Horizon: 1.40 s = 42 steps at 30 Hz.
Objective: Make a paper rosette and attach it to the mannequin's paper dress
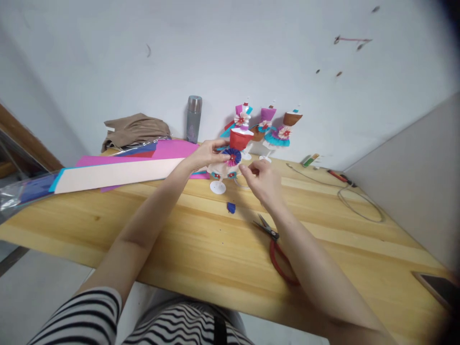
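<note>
A small dressed figure with a red top (240, 139), a blue and pink rosette (232, 157) at its waist and a pale skirt (220, 170) stands on a round white base (217, 187). My left hand (209, 154) holds it from the left, its thumb against the rosette. Just right of the rosette is my right hand (261, 178), fingers curled, thumb and index close together; anything between them is too small to make out. A blue scrap (231, 208) lies in front of the base. Scissors with red handles (273, 239) lie partly open beside my right forearm.
Several similar figures (268, 115) stand by the wall. A grey bottle (194, 120) and brown cloth (136, 130) are at the back left, with coloured sheets (122, 176) before them. A cable (362, 215), a green tube (309, 160) and a dark device (438, 290) lie rightward on the table (201, 249).
</note>
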{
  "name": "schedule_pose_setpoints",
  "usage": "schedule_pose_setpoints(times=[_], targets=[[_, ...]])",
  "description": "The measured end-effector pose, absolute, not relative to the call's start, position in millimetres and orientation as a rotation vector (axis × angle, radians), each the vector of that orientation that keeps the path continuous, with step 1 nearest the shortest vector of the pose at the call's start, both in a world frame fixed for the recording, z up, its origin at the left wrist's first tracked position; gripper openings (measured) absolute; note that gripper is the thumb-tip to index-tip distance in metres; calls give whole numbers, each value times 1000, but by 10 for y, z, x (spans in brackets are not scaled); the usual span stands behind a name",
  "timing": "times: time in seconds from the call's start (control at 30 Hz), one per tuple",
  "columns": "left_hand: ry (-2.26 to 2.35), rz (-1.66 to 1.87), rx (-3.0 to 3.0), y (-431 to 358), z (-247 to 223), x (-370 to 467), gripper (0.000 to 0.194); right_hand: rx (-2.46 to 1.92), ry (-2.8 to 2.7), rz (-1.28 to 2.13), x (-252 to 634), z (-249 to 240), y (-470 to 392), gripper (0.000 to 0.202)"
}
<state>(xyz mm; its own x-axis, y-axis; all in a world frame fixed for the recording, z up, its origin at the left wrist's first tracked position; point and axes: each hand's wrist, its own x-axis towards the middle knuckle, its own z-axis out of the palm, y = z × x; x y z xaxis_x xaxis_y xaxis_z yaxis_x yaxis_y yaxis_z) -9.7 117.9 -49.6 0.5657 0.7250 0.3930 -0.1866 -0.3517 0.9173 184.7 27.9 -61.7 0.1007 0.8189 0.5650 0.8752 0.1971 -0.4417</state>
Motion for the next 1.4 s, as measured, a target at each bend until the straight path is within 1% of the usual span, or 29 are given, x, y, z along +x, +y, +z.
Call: schedule_pose_setpoints(times=[0.13,0.2,0.3,0.4,0.43,0.47,0.5,0.57,0.67,0.7,0.77,0.9,0.97,1.03,1.17,1.3,1.4], targets=[[518,1053,1644,1187,-444,-156,50,-1666,-1715,71,2121,-630,221,47],[566,1086,1614,1184,-418,-186,48,-1693,-1738,192,2224,-683,216,43],[660,1153,1582,1147,-360,-226,38,-1694,-1846,376,2276,-823,185,25],[797,1257,1582,1095,-278,-262,17,-1654,-1984,578,2204,-983,79,6],[849,1295,1561,1083,-253,-274,9,-1635,-2018,632,2163,-1027,33,5],[900,1328,1530,1077,-232,-286,8,-1614,-2044,674,2121,-1062,-12,8],[947,1352,1497,1077,-220,-299,14,-1594,-2061,704,2083,-1089,-50,13],[1010,1374,1451,1094,-229,-325,29,-1563,-2062,726,2030,-1121,-90,17],[1101,1324,1342,1140,-347,-357,51,-1553,-1966,713,2031,-1139,-31,4],[1151,1268,1268,1150,-412,-365,52,-1555,-1912,705,2045,-1144,15,4],[1253,1128,1132,1143,-569,-373,41,-1557,-1791,695,2076,-1160,128,11],[1194,929,1025,1009,-877,-357,10,-1529,-1596,706,2073,-1216,334,20],[1087,855,976,919,-982,-327,16,-1508,-1552,721,2037,-1245,392,21],[972,829,925,853,-1054,-285,17,-1488,-1543,731,1996,-1266,414,20],[822,890,819,822,-1167,-212,15,-1445,-1591,723,1932,-1267,368,17],[763,954,747,849,-1286,-186,6,-1398,-1673,686,1840,-1227,292,11],[729,967,733,848,-1342,-182,8,-1381,-1709,642,1719,-1191,268,11]])
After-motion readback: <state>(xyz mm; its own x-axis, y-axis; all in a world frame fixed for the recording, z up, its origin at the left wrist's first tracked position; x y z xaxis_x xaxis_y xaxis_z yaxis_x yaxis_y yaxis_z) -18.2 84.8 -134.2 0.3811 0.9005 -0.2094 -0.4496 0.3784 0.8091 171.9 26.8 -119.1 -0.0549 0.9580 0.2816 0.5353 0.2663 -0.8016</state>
